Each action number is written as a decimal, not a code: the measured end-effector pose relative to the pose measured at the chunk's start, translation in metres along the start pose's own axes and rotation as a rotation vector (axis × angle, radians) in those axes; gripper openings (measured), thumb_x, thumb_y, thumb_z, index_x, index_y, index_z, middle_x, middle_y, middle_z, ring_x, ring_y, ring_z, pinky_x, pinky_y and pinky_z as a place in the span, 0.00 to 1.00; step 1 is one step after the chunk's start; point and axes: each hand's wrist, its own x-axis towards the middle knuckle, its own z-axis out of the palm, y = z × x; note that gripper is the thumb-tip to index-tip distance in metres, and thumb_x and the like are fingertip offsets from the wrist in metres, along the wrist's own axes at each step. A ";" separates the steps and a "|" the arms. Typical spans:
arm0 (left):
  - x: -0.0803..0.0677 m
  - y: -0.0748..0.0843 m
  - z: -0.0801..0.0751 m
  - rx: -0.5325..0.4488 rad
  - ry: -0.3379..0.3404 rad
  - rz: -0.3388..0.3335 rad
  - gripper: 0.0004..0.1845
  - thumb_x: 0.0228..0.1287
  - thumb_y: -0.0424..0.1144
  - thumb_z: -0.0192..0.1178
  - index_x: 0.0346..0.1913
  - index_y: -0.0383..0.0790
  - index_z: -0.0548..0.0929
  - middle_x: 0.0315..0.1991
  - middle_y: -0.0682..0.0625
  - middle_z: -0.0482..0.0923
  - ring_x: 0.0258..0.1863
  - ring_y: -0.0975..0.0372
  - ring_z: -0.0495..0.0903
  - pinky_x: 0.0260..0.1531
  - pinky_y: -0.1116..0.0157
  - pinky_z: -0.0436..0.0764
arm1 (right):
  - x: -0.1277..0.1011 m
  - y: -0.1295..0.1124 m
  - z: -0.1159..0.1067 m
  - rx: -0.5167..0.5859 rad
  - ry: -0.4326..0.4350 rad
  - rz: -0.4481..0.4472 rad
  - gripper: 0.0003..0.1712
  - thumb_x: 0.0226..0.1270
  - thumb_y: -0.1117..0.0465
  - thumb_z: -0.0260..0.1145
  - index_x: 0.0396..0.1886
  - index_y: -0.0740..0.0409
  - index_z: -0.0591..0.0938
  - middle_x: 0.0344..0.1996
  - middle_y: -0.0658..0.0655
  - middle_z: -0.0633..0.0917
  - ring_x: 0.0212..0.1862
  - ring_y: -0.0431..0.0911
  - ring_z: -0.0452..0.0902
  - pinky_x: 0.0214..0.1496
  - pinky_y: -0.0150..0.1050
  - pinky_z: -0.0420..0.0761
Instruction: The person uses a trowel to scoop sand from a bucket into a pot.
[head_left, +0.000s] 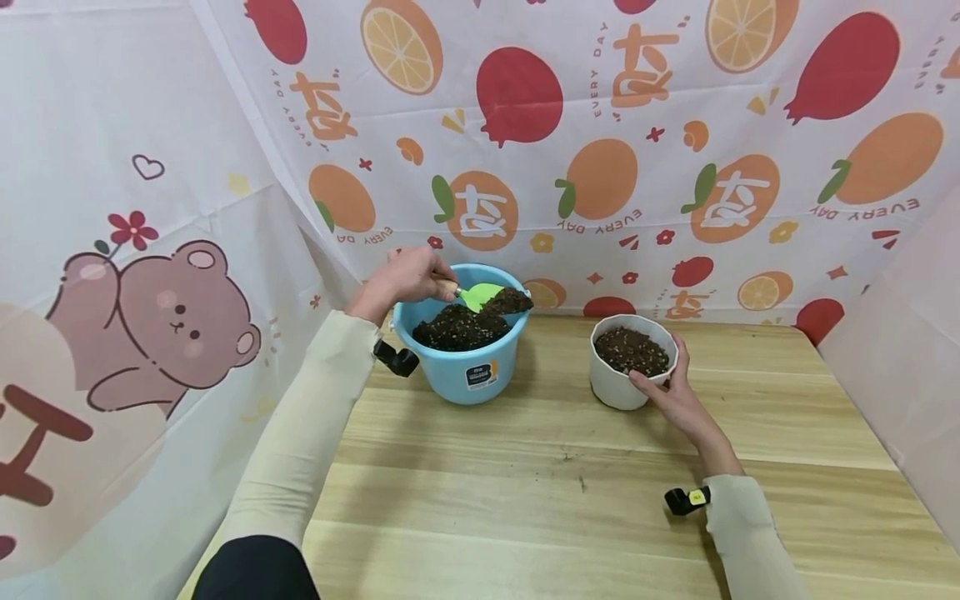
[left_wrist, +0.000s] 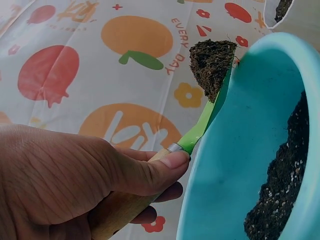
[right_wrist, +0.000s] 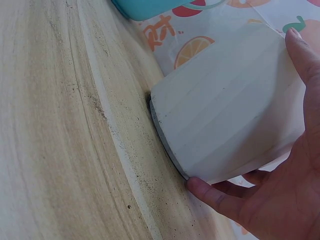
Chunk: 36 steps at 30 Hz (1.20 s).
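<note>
From the head view I see my left hand curled round the wooden handle of a green trowel, thumb laid along the handle near the metal collar. The left wrist view confirms it: the fingers wrap the handle, and the blade carries a heaped clump of dark soil raised just over the rim of the blue bucket. In the head view the bucket stands on the table towards the back left, near the fruit-print cloth, and is partly filled with more dark soil. The loaded blade sits above the bucket's far right rim.

My right hand rests against the near right side of the white pot, fingers lightly curved round its wall, thumb at the rim. The right wrist view shows the pot standing on the table, with my fingers under its lower edge and a fingertip up along its side; the grip looks light rather than tight. The pot holds brownish, gritty soil close to its rim. It stands to the right of the bucket, apart from it, with bare wood between.

A bear-print cloth hangs on the left. A small black clip with a yellow tag sits at my right wrist, and another black clip at my left.
</note>
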 end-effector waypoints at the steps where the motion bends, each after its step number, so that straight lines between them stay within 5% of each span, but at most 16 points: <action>1: 0.000 0.001 0.000 -0.001 -0.002 0.002 0.13 0.62 0.40 0.71 0.49 0.41 0.90 0.46 0.44 0.90 0.51 0.49 0.80 0.68 0.39 0.51 | 0.000 0.000 0.000 -0.002 0.000 0.001 0.58 0.74 0.51 0.63 0.77 0.26 0.26 0.81 0.58 0.38 0.83 0.61 0.35 0.78 0.69 0.46; 16: 0.010 0.023 0.003 0.032 -0.025 0.033 0.13 0.64 0.42 0.71 0.49 0.43 0.91 0.44 0.47 0.90 0.45 0.53 0.79 0.56 0.49 0.56 | -0.002 -0.001 0.001 -0.010 0.006 -0.003 0.58 0.74 0.51 0.63 0.77 0.27 0.26 0.81 0.59 0.39 0.82 0.61 0.36 0.78 0.68 0.46; 36: 0.026 0.042 0.013 0.015 -0.017 0.065 0.11 0.62 0.42 0.72 0.46 0.43 0.92 0.41 0.47 0.91 0.43 0.54 0.79 0.69 0.39 0.52 | 0.001 0.000 0.003 0.011 0.013 -0.039 0.56 0.73 0.51 0.64 0.78 0.27 0.30 0.80 0.58 0.42 0.82 0.59 0.38 0.78 0.68 0.47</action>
